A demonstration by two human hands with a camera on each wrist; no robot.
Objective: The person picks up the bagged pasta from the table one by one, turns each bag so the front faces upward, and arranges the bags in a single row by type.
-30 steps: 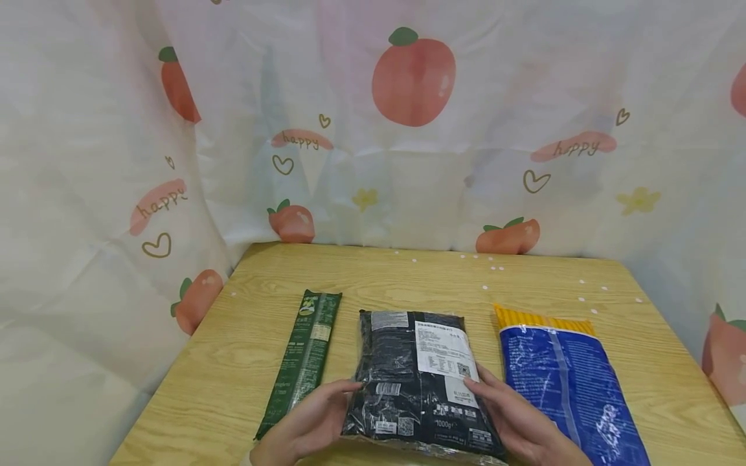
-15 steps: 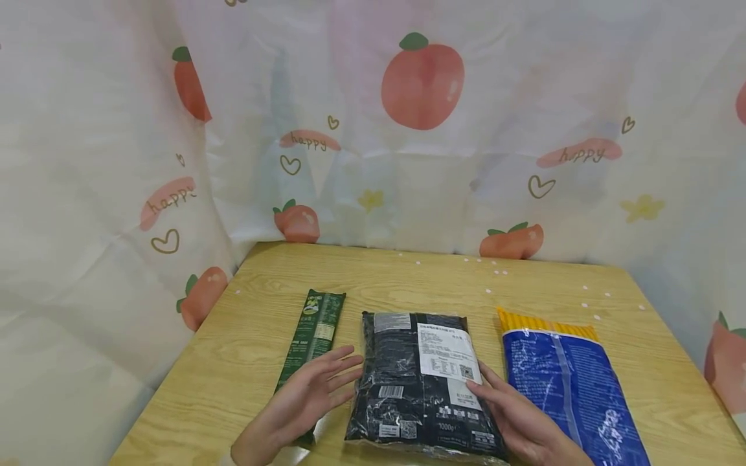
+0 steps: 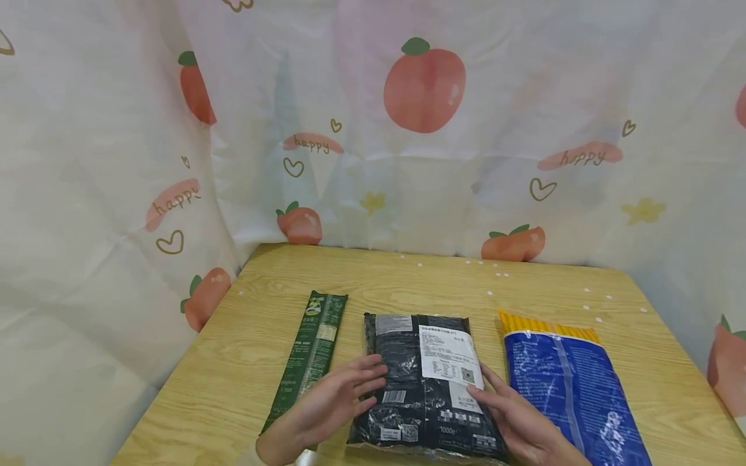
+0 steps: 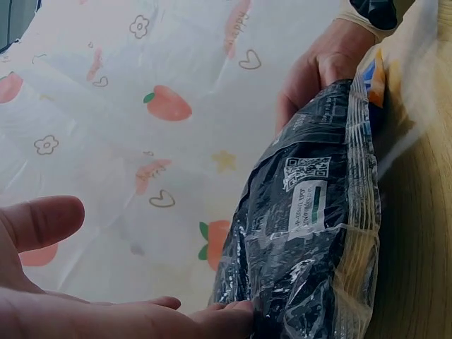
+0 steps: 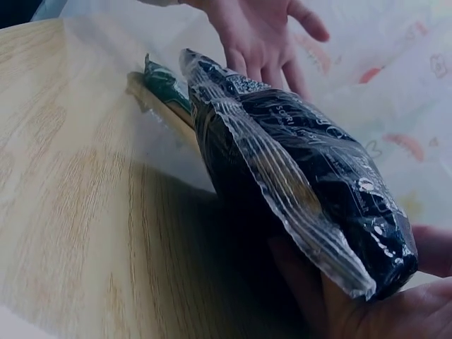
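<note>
A black plastic food bag [image 3: 402, 414] marked 1000g, with a white label, lies in the middle of the table in the head view. At its right edge my right hand [image 3: 519, 417] holds it, thumb on top. Fingers reach beneath the bag in the right wrist view, where its clear crimped end [image 5: 282, 183] hangs over the table. My left hand [image 3: 335, 401] is at the bag's left side with fingers extended and spread. In the left wrist view, its fingertips [image 4: 233, 311] are at the bag's surface; whether they touch it I cannot tell.
A long narrow green packet [image 3: 309, 356] lies left of the bag, partly behind my left hand. On the right lies a blue bag with a yellow end [image 3: 565, 382]. A fruit-patterned curtain [image 3: 373, 162] closes off the table's [image 3: 431, 285] far side.
My left hand has let go of the black bag's left edge, swung out leftward with fingers spread, then come back over that side. The right hand keeps its hold.
</note>
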